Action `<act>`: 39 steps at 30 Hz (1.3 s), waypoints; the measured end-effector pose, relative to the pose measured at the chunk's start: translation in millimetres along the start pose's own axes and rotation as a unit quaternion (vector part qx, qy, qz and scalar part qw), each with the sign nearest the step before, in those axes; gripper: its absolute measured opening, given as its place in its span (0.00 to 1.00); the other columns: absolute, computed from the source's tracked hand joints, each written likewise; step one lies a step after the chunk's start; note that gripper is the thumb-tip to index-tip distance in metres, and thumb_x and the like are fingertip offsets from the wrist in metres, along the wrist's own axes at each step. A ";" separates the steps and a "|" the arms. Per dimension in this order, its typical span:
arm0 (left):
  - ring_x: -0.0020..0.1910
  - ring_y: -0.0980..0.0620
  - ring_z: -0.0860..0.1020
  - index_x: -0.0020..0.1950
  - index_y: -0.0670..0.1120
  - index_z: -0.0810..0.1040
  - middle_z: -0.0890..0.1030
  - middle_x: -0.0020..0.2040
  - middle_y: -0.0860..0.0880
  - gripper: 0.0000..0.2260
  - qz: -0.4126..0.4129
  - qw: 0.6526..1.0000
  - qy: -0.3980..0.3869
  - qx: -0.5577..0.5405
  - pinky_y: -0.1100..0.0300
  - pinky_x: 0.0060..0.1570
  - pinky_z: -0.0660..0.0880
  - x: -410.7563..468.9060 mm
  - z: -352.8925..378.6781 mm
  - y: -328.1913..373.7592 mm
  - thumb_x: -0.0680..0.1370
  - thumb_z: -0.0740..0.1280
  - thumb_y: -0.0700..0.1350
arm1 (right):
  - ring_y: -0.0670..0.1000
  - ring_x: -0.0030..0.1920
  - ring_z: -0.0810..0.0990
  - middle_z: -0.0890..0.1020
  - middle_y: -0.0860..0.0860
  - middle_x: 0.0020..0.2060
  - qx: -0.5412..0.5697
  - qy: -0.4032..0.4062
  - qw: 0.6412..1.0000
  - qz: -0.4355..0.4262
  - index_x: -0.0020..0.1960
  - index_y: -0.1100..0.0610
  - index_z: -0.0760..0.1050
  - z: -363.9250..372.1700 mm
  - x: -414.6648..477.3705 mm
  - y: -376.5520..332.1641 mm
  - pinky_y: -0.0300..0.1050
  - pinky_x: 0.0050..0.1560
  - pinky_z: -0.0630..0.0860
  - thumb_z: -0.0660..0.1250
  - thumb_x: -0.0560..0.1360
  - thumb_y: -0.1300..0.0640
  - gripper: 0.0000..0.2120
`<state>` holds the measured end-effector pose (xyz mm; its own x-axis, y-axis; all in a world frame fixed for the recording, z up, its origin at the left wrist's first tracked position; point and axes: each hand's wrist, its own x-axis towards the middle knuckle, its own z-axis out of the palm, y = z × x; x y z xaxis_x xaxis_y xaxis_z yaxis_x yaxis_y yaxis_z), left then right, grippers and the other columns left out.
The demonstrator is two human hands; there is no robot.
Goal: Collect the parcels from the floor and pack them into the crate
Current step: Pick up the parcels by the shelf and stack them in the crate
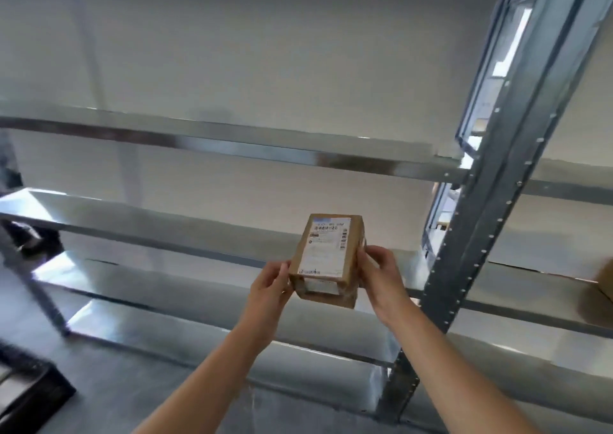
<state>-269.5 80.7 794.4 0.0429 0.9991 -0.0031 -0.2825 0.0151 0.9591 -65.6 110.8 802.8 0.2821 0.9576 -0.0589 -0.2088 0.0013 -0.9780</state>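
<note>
Label print (326, 246): was too small to read on the upper parcel (354, 244), above the fingers (363, 261).
Lower parcel (326, 296): lay mostly hidden between the fingers.
Dark crate (30, 397): was blurred and cut off, well left of the fingers.

Left hand (269, 288) and right hand (378, 276) hold a labelled brown parcel (326, 251) before metal shelving (199, 226).

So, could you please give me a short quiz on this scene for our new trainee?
1. True or false: the parcel lies on a shelf of the metal rack.
2. Which hands grip the parcel? A) left only B) right only C) both
3. Fill in: the parcel's upper face carries a white ____.
Key: 1 false, held in the air before the rack. 2 C, the left hand and the right hand. 3 label.
</note>
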 end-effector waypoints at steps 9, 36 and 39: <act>0.48 0.47 0.78 0.46 0.40 0.74 0.81 0.58 0.38 0.03 0.036 0.988 0.152 -0.010 0.56 0.48 0.75 17.1 -175.8 20.6 0.79 0.66 0.39 | 0.53 0.60 0.80 0.84 0.51 0.56 -0.026 -0.209 0.977 0.031 0.62 0.52 0.77 199.4 5.0 61.0 0.54 0.62 0.76 0.57 0.83 0.52 0.14; 0.58 0.52 0.81 0.64 0.52 0.78 0.83 0.57 0.50 0.14 0.007 0.827 0.562 -0.019 0.53 0.61 0.76 28.8 -557.7 49.6 0.79 0.67 0.48 | 0.55 0.61 0.80 0.82 0.51 0.59 -0.136 -0.596 0.749 0.256 0.56 0.38 0.76 665.0 10.2 251.1 0.63 0.56 0.79 0.58 0.82 0.54 0.12; 0.58 0.52 0.81 0.63 0.52 0.78 0.83 0.57 0.49 0.13 0.021 0.820 0.572 -0.031 0.53 0.62 0.75 25.6 -613.9 53.0 0.79 0.66 0.47 | 0.56 0.61 0.80 0.82 0.52 0.60 -0.144 -0.598 0.744 0.259 0.54 0.38 0.77 722.9 -8.6 270.5 0.63 0.59 0.77 0.58 0.82 0.55 0.13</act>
<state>-871.7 131.7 671.5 -0.8843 0.3829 -0.2671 -0.3098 -0.0535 0.9493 -801.4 311.3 683.5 -0.8381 0.3794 -0.3921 0.2597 -0.3545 -0.8983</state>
